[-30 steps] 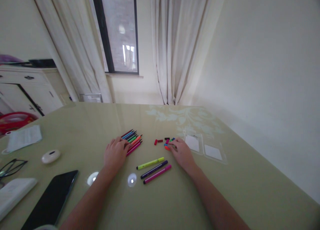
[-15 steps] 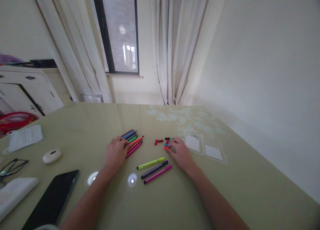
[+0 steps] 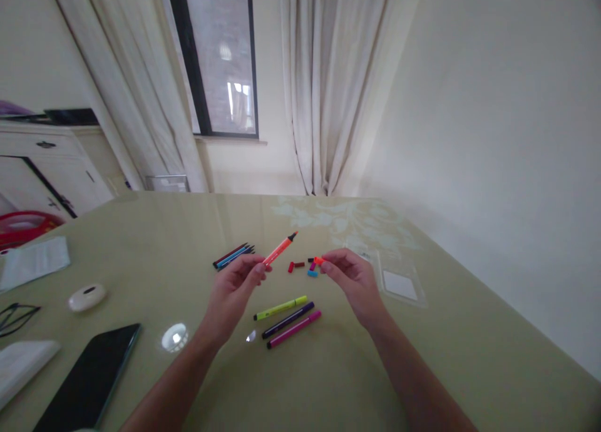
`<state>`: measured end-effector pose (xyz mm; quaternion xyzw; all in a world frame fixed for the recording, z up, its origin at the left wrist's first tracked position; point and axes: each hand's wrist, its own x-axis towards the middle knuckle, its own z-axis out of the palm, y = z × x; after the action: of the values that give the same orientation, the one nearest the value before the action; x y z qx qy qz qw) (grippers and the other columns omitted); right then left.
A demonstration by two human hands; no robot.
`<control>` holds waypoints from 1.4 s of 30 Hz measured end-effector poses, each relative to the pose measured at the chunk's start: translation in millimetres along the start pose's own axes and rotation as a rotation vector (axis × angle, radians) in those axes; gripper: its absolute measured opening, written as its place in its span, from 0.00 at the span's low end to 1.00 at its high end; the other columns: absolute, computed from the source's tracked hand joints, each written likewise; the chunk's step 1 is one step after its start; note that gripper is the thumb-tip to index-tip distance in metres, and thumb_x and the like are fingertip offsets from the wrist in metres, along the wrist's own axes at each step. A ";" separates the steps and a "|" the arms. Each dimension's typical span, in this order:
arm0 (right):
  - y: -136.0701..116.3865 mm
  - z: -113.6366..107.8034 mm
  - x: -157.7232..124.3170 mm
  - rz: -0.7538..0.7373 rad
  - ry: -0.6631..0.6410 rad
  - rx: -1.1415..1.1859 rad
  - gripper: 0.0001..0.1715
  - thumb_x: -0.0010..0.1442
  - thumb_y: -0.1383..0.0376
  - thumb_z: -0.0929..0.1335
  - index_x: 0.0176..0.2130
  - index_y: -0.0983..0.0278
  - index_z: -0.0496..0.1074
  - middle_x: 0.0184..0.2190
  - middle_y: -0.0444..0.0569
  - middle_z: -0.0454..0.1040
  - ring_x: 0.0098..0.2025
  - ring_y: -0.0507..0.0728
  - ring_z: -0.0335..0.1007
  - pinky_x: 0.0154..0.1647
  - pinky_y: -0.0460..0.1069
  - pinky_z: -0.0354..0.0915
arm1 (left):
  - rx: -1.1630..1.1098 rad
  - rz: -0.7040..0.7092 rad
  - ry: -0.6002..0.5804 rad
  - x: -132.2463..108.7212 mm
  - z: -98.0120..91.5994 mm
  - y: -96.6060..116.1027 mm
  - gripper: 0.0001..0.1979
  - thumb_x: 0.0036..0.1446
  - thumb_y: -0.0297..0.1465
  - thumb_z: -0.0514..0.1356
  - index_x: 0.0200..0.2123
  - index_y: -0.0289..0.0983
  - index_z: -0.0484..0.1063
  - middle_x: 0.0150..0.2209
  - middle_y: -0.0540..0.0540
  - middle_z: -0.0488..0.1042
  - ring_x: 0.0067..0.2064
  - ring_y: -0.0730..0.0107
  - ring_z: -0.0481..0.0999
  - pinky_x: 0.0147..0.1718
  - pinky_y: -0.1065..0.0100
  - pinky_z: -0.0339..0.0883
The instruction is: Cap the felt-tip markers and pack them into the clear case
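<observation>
the left hand [image 3: 233, 289] is holding an orange pen [image 3: 280, 250] up above the table [image 3: 141, 244]. its fingers are pinching tight on the low end, and the bare tip is pointing up and to the right. the right hand [image 3: 355, 280] is pinching a small orange cap [image 3: 318, 260] in its fingertips, close to the pen tip but not touching it. a few loose caps [image 3: 297, 266] are lying on the table between the two hands. a yellow pen [image 3: 280, 307], a dark purple pen [image 3: 288, 319] and a pink pen [image 3: 294, 329] are lying side by side, nearer the person than the hands. more pens [image 3: 233, 255] are lying behind the left hand.
</observation>
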<state>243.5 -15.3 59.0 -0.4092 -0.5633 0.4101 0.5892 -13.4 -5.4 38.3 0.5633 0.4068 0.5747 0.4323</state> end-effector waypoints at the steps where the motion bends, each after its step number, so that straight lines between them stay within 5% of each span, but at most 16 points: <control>1: -2.0 -0.1 -1.0 -0.004 0.007 0.036 0.14 0.58 0.55 0.78 0.40 0.60 0.81 0.36 0.48 0.84 0.39 0.56 0.80 0.43 0.51 0.74 | -0.015 0.002 0.002 -1.8 0.7 0.2 0.15 0.62 0.43 0.67 0.45 0.39 0.79 0.39 0.45 0.83 0.38 0.69 0.80 0.39 0.69 0.74; 15: -6.8 -0.2 -2.7 -0.011 0.039 0.338 0.10 0.56 0.58 0.80 0.38 0.58 0.85 0.32 0.46 0.83 0.31 0.51 0.74 0.34 0.46 0.70 | -0.077 0.067 0.035 -7.7 3.0 15.2 0.12 0.55 0.39 0.73 0.39 0.39 0.86 0.29 0.46 0.82 0.29 0.73 0.75 0.27 0.74 0.71; 42: -13.6 4.4 -7.7 -0.032 0.080 0.269 0.12 0.55 0.55 0.80 0.37 0.58 0.85 0.30 0.48 0.82 0.30 0.53 0.72 0.31 0.49 0.71 | -0.119 0.024 0.069 -9.7 -0.7 13.8 0.12 0.52 0.39 0.74 0.36 0.39 0.86 0.31 0.44 0.84 0.30 0.69 0.78 0.29 0.71 0.74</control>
<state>239.2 -26.9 69.5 -0.3336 -0.4858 0.4558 0.6671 -14.7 -18.7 48.5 0.5212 0.3797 0.6223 0.4438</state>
